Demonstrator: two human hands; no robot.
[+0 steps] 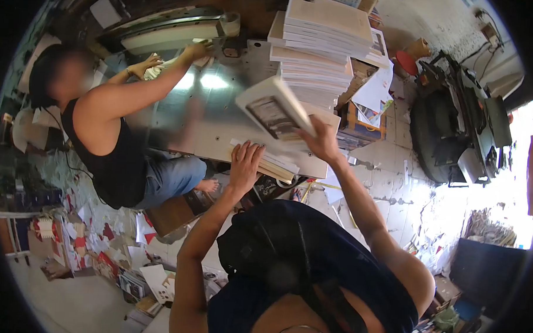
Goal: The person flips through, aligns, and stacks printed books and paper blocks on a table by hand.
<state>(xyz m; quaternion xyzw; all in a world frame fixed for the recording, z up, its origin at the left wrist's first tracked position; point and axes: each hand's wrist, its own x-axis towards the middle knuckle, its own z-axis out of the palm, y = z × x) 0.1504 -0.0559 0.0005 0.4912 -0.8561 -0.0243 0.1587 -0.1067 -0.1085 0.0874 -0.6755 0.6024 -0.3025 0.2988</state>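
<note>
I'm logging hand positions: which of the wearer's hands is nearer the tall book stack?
Right: the right hand, holding a book, is close to the tall stack; the left hand is farther, at the low pile.

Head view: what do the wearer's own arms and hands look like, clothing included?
The left hand and right hand are ungloved, with no ring, watch or cable visible. Both arms are bare as far as they show; the dark navy top is sleeveless.

Scattered paper scraps (144, 227), tiled floor (389, 156)

Room over metal table (218, 115), held book (278, 111) obstructing, tall stack (320, 45) behind
</note>
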